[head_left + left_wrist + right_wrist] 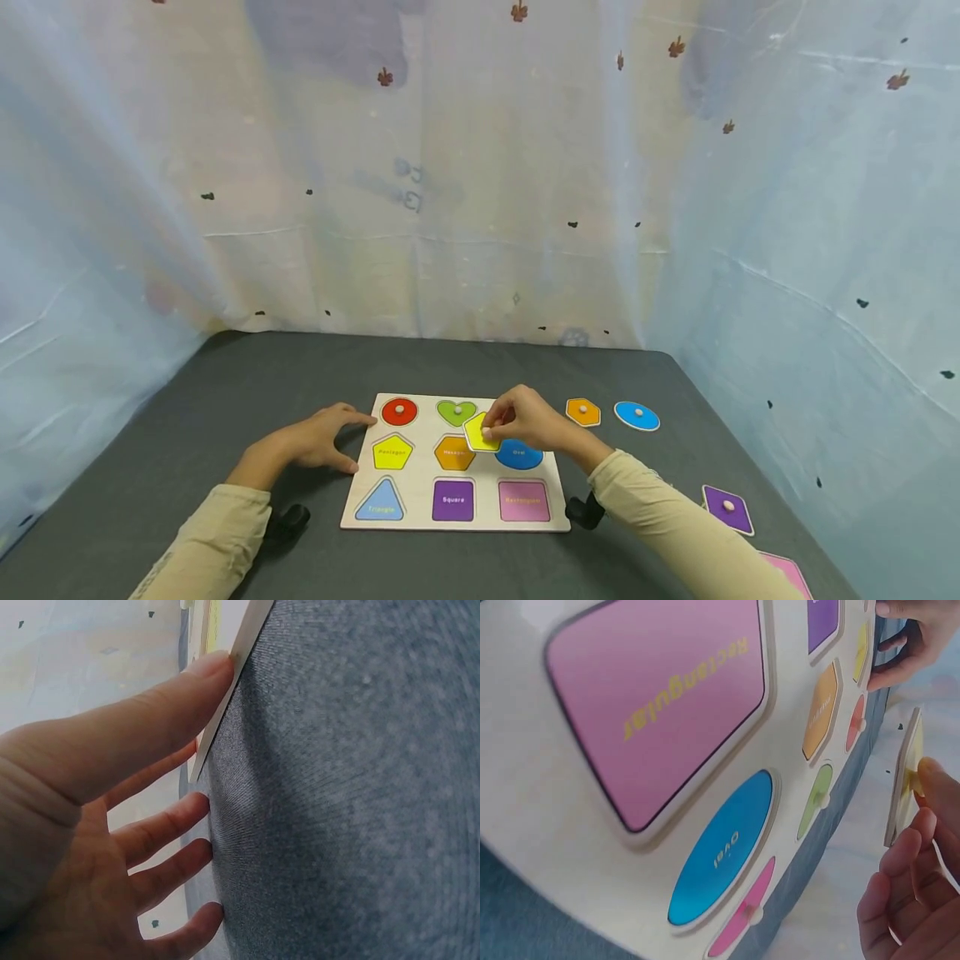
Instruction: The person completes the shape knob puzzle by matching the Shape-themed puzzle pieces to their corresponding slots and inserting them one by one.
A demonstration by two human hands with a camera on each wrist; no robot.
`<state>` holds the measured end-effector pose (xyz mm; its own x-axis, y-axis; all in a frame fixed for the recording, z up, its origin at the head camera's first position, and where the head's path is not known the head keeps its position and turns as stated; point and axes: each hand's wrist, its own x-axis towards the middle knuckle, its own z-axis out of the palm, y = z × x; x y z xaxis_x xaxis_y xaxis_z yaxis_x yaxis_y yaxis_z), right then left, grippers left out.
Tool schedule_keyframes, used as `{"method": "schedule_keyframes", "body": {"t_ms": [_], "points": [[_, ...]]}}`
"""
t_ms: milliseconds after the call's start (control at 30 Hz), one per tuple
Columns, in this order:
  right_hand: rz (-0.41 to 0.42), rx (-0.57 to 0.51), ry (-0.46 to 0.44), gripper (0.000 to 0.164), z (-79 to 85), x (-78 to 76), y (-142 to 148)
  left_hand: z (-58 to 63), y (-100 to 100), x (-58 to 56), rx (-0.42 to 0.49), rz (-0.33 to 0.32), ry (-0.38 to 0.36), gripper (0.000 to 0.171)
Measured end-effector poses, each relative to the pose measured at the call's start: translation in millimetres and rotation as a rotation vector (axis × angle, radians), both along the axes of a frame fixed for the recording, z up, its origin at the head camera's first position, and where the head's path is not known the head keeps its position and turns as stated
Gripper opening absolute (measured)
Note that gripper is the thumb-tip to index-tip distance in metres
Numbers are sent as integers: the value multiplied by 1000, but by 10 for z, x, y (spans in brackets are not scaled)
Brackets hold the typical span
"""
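Note:
My right hand (528,419) pinches a yellow pentagon puzzle piece (472,430) by its knob, above the middle of a wooden shape board (416,500). In the right wrist view that piece (901,784) is seen edge-on, apart from the board. My left hand (318,440) is at the board's left edge, its thumb touching the rim and its fingers spread, as the left wrist view shows. A red circle piece (390,414) and a green heart piece (457,412) sit in the top row. The printed pentagon space (392,453) lies at the left of the middle row.
Right of the board lie loose knobbed pieces: an orange hexagon (576,414), a blue oval (627,414), a purple square (729,515) and a pink piece (787,572) partly behind the right sleeve. A dark grey cloth (315,367) covers the table, with pale curtains behind.

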<state>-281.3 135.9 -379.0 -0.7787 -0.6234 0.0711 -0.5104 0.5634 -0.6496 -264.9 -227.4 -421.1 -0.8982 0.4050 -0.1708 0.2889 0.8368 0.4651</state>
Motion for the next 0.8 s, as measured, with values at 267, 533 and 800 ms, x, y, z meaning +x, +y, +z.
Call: {"method": "schedule_keyframes", "body": {"t_ms": [267, 533, 800], "points": [[-8, -11, 7, 8, -46, -53, -180, 25, 4, 14, -10, 0, -2, 79], [-5, -7, 11, 6, -40, -72, -391, 63, 20, 28, -11, 13, -7, 79], [-47, 23, -5, 6, -60, -67, -647, 71, 34, 47, -17, 22, -16, 78]]}}
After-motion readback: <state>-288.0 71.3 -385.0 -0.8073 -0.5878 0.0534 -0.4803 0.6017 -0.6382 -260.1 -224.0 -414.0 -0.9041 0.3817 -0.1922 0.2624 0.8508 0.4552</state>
